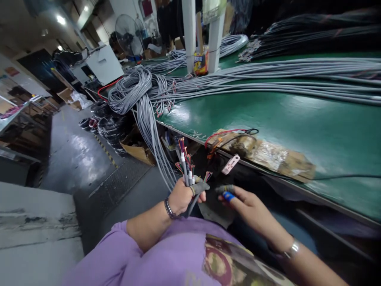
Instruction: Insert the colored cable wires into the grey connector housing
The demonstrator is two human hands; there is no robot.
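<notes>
- I see my left hand (186, 196) at the lower centre of the frame, wrapped around a bundle of gray cables (185, 171); their stripped ends stand upward, coloured wires fanned out.
- My right hand (247, 203) sits right of it, apart from the bundle. Its blue-wrapped thumb and gray-covered finger are close together; I cannot tell whether anything is pinched there.
- Between my 2 hands I have a dark gap with room to move.
- The near edge of the green desk (238, 113) slants from the centre of the frame down to the lower right, just beyond both hands.
- Along that edge I note taped cardboard (297, 163) with red and black wires by it, and a pink tag (231, 164) at the edge, above my right hand.
- Behind the cardboard, I see a broad bare green strip, bounded at the upper right by long gray cables (282, 85).
- A cable coil (132, 89) crowds the desk's end, upper left of centre; its hanging strands (150, 133) drop over the edge, close behind my left hand.
- At the left of the frame, I find open floor (77, 155), bordered by an open carton (135, 147) and wrapped black coils (108, 129).
</notes>
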